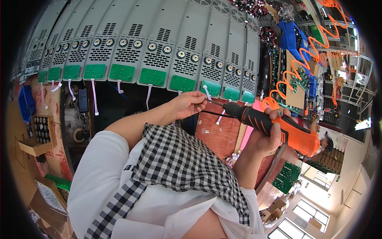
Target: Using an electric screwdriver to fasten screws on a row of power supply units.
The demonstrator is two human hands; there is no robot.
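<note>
Orange and black plastic encases the power screwdriver (286,129), held to the right of the checked apron (183,159), its thin bit (215,102) pointing left. It looks rigid and fairly heavy, best gripped round the thick body, where the right hand (268,137) wraps it. The left hand (187,104) has its fingers pinched narrow at the bit's tip; anything between them is hidden. Beyond, green circuit boards (183,83) seem fragile and white ribbon cables (149,97) soft; the grey metal cases (173,20) run off the upper edge.
</note>
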